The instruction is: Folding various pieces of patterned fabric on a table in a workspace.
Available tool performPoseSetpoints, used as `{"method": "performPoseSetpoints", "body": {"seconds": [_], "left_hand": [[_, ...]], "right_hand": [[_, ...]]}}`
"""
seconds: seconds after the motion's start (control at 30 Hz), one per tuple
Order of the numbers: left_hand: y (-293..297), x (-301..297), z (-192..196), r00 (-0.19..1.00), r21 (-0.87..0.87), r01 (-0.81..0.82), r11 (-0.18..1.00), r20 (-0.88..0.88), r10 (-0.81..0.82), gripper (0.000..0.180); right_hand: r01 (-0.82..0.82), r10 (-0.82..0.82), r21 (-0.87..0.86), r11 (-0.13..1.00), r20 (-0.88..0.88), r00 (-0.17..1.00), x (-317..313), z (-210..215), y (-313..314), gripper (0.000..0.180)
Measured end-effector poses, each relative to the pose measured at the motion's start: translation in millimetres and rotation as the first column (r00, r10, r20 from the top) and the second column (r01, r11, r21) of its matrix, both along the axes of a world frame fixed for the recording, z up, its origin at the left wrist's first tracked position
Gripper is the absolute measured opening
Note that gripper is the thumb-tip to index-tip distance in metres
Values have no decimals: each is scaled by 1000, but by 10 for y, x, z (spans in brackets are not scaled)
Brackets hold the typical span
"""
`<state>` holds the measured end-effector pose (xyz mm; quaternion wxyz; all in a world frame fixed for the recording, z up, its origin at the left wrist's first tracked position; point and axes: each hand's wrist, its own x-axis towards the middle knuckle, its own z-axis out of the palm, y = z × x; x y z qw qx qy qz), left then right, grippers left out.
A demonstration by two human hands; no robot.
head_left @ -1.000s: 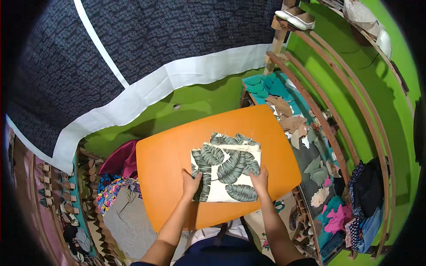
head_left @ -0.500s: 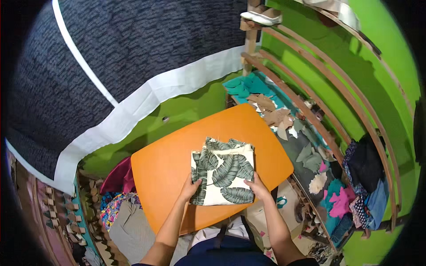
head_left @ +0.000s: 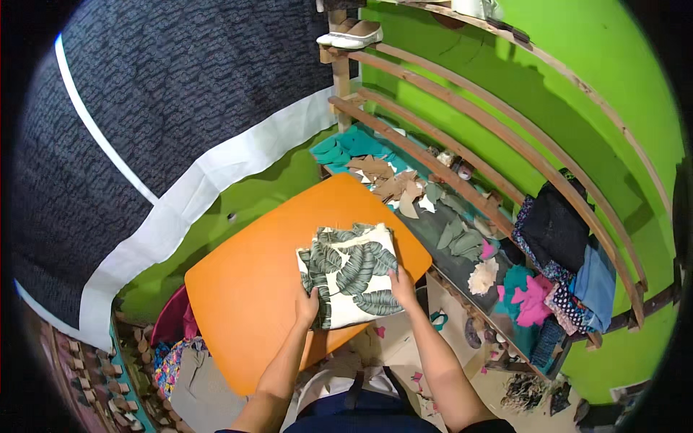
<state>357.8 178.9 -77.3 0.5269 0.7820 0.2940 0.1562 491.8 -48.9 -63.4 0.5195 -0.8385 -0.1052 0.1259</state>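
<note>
Leaf-print cloth (head_left: 351,275) flat on orange table (head_left: 245,289), green-walled rm.

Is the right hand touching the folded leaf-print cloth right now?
Touching. The head view shows the right hand pressed on the cloth's right edge, fingers overlapping the fabric, with no gap. The left hand holds the opposite edge.

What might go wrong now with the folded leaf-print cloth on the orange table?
1. The folded leaf-print cloth lies close to the right edge of the orange table; a push to that side might slide it off.
2. The left hand and right hand press only its near edge, so the far layers may shift or unfold.
3. The wooden rack with loose cloth pieces stands right beside the table; the cloth might snag there.
</note>
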Motion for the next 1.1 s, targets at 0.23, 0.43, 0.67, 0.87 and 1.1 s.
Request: {"method": "performPoseSetpoints", "body": {"seconds": [0.23, 0.43, 0.67, 0.87, 1.1], "left_hand": [[-401, -53, 481, 971, 643, 238, 728, -158, -179, 47], [-455, -260, 159, 887, 733, 457, 505, -420, -193, 45], [-168, 18, 213, 947, 721, 151, 676, -302, 111, 44], [-262, 552, 71, 917, 765, 400, 505, -332, -223, 42], [707, 13, -179, 866, 871, 105, 480, -318, 386, 40]], "right_hand": [[-111, 452, -584, 804, 479, 753, -479, 347, 430, 39], [-294, 644, -740, 605, 237, 728, -465, 67, 283, 43], [258, 194, -698, 668, 498, 845, 45, 68, 223, 44], [-285, 685, -699, 656, 394, 613, 81, 31, 731, 44], [309, -23, -616, 725, 427, 904, 427, -213, 324, 42]]}}
